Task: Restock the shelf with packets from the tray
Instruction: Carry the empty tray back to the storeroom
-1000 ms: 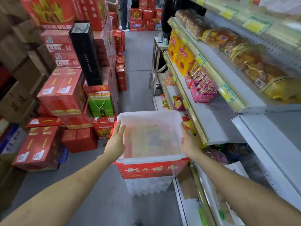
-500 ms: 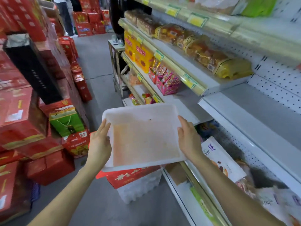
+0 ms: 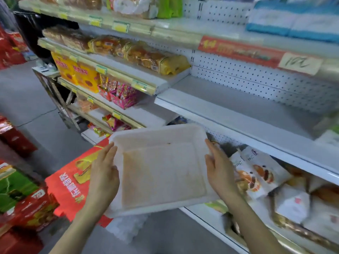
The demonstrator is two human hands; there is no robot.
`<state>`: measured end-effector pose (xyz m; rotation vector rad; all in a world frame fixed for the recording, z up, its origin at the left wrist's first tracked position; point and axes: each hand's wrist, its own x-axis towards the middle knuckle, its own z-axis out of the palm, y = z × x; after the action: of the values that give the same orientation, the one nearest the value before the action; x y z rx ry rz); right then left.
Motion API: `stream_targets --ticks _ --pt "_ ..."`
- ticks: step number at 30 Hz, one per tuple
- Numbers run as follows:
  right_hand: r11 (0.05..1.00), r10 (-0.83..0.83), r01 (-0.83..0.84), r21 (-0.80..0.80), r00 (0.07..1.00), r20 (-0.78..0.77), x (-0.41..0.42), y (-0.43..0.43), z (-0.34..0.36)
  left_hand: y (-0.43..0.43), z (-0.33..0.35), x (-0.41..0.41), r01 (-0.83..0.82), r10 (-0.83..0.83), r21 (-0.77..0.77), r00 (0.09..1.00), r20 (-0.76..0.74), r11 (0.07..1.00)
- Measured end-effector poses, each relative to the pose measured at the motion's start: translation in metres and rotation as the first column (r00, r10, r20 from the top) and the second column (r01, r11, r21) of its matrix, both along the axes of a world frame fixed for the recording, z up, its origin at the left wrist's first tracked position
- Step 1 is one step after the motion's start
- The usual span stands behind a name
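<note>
White metal shelving (image 3: 229,70) with a pegboard back along the right side of a shop aisle, several tiers high. Middle shelf (image 3: 238,107) a bare grey board right in front. Grey concrete floor (image 3: 27,99) to the left, lined with stacked red cartons (image 3: 12,140) and a green carton (image 3: 14,186).

Largest red carton (image 3: 73,180) lying flat just beneath the tray, gold lettering on top, resting on something translucent and blurred.

Held out over that carton and against the front of the lower tier: a shallow, square tray (image 3: 161,173) of milky white plastic with rounded corners and a raised rim. Inside it only a faint orange stain across the bottom and one small dark speck.

On the tier above the bare board, bagged bread loaves (image 3: 146,55) with yellow ends. Lower left, orange boxes (image 3: 78,74) beside a pink display box (image 3: 122,96) of snack bars. On the top tier, blue-and-white packs (image 3: 293,21).

On the lower tier, just right of the tray, white packets (image 3: 256,173) printed with pastry pictures, lying overlapped.

Left hand (image 3: 102,178) flat against the tray's left side, fingers straight. Right hand (image 3: 220,176) likewise pressed to the right side, fingers extended along the rim.

Handwritten price tag (image 3: 300,65) on a red strip at upper right.
</note>
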<state>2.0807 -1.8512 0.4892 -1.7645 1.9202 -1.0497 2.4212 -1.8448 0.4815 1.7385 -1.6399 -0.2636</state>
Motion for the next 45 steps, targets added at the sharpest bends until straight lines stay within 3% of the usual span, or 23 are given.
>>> stream_targets --ticks 10,17,23,28,31,38,41,45 --pt "0.908 -0.418 0.416 0.043 0.908 0.023 -0.090 0.192 0.031 0.054 0.029 -0.119 0.415 -0.416 -0.021 0.909 -0.029 0.910" --pt "0.754 -0.654 0.652 0.077 0.757 -0.002 -0.142 0.318 0.048 0.091 0.040 -0.224 0.691 -0.683 0.047 0.721 -0.119 0.721" --pt "0.462 -0.887 0.882 0.096 0.459 0.051 -0.147 0.424 0.066 0.114 0.054 -0.327 0.885 -0.865 0.037 0.462 -0.194 0.464" --pt "0.129 -0.991 0.985 0.118 0.122 0.064 -0.126 0.512 0.068 0.168 0.068 -0.399 0.994 -0.928 0.030 0.107 -0.357 0.103" --pt "-0.064 -0.996 0.990 0.123 -0.071 0.059 -0.094 0.565 0.066 0.219 0.071 -0.424 0.996 -0.887 0.050 -0.042 -0.459 -0.073" --pt "-0.408 -0.906 0.904 0.128 -0.418 0.070 -0.014 0.682 0.049 0.351 0.064 -0.451 0.912 -0.792 0.108 -0.281 -0.541 -0.397" --pt "-0.501 -0.855 0.855 0.133 -0.513 0.080 0.007 0.730 0.042 0.411 0.063 -0.460 0.858 -0.767 0.130 -0.365 -0.527 -0.498" --pt "-0.579 -0.802 0.803 0.142 -0.592 0.081 0.020 0.797 0.042 0.496 0.063 -0.476 0.814 -0.743 0.137 -0.428 -0.515 -0.564"
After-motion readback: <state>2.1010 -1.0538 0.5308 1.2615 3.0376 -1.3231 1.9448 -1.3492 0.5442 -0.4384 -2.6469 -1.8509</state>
